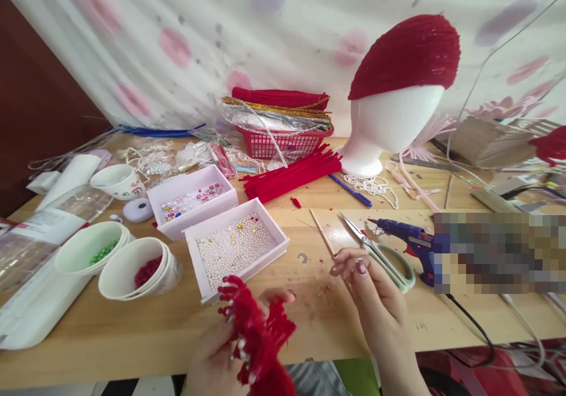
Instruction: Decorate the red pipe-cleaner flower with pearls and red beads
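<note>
My left hand (212, 352) is closed around a red fuzzy pipe-cleaner piece (260, 337) with curled tips and small white pearls fixed on it. The thumb shows behind the piece; most other fingers are hidden. To the right, the fingertips of my right hand (375, 296) pinch a thin wooden stick (322, 231), whose tip points away from me over the table. Close to that hand lie scissors (389, 260) with pale green handles and a blue hot glue gun (409, 234). A white box of pearls (236, 248) stands just beyond my left hand.
A white head form (384, 119) with a red cap stands behind. Red pipe cleaners (292, 175) lie before a red basket (283, 142). A gem box (192, 201) and paper cups of green and red beads (135, 269) stand left. A black cord (475, 322) runs right.
</note>
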`<state>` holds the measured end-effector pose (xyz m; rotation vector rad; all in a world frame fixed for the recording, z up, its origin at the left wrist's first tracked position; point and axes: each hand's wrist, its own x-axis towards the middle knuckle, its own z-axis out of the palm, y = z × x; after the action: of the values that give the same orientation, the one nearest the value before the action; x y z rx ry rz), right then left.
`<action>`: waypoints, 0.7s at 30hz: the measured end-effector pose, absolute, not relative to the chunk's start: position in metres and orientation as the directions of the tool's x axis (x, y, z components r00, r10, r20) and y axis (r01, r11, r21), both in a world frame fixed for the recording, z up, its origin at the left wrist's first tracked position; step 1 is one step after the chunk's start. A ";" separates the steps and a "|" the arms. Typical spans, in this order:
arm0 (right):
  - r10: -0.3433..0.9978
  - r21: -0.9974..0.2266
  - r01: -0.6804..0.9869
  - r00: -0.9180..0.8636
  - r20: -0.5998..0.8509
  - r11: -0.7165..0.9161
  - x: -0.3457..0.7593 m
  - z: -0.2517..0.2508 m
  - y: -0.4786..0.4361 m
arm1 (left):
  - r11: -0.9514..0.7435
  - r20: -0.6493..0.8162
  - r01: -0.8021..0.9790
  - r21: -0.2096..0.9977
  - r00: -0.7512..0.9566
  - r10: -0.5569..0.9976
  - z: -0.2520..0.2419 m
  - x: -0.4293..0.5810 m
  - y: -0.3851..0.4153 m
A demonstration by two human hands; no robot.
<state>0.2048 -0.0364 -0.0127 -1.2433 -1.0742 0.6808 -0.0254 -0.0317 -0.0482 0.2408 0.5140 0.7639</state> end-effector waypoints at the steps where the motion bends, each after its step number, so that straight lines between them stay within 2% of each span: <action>1: 0.882 -0.960 0.127 0.379 0.280 0.250 0.203 -0.012 -0.037 | 0.684 -0.318 -0.614 0.393 0.607 0.728 -0.048 -0.022 -0.030; 4: 0.895 -0.943 0.173 0.304 0.326 0.284 0.199 -0.008 -0.041 | 0.660 -0.250 -0.652 0.373 0.614 0.748 -0.040 -0.005 -0.024; 8: 0.901 -0.860 0.370 0.118 0.419 0.351 0.193 -0.004 -0.047 | 0.715 -0.207 -0.651 0.255 0.685 0.698 -0.032 0.014 -0.019; 15: 0.852 -0.714 0.583 0.068 0.519 0.388 0.188 0.021 -0.020 | 0.790 -0.392 -0.570 0.227 0.689 0.610 -0.046 0.006 -0.025; 21: 0.853 -0.546 0.696 -0.191 0.486 0.467 0.172 0.039 0.027 | 0.851 -0.403 -0.484 0.204 0.750 0.524 -0.039 0.011 -0.027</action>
<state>0.1719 0.0274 0.0385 -1.2895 -1.9484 0.2592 0.0106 -0.0274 -0.0395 0.0883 0.4667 0.5516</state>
